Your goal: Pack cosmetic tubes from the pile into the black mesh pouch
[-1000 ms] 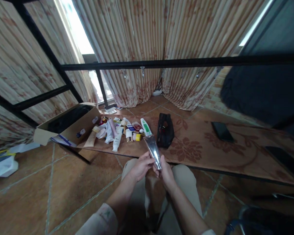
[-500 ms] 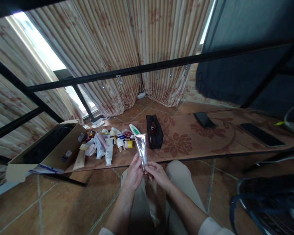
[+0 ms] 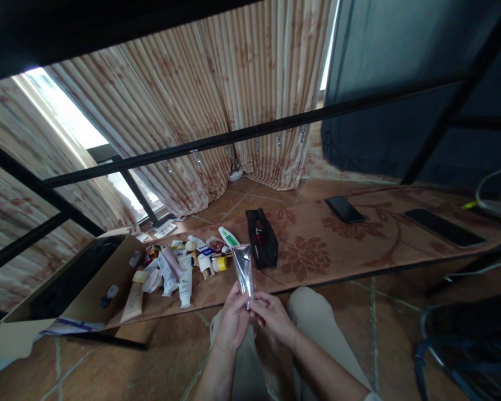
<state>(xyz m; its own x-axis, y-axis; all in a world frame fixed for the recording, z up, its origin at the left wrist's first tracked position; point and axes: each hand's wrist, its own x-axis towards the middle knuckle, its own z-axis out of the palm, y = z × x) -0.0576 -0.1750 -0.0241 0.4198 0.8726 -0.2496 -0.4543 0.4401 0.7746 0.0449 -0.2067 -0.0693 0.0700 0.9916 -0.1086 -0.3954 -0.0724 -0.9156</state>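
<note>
1. Patterned curtains (image 3: pixel 167 100) hang behind a low counter (image 3: pixel 350 245) draped in brown floral cloth, where a black pouch (image 3: pixel 265 248) stands near the middle, beyond a seated person's knees.

2. Silver tube (image 3: pixel 242 273) in hand: it is held up just to the near left of the pouch, its wide flat end pointing away from the person and its narrow end down between the hands. Its long axis runs away from the body, leaning slightly left — whether the wide end clears the counter's edge in height is hard to tell.

3. Left hand (image 3: pixel 236 320), nearer the tube's body, is closed around the lower part, thumb laid along it. Right hand (image 3: pixel 275 317), on the pouch's near side, has its fingertips pinched together at the narrow end.

4. Left of the pouch, a green-and-white tube (image 3: pixel 229 237) lies beside it, then a yellow-banded container (image 3: pixel 220 263), a white tube (image 3: pixel 186 284) and other toiletries, many touching — with an open cardboard box (image 3: pixel 96 289) farthest left.

5. Right of the pouch, well apart, lie two dark flat devices, one (image 3: pixel 344 210) nearer and one (image 3: pixel 445 227) farther along.
</note>
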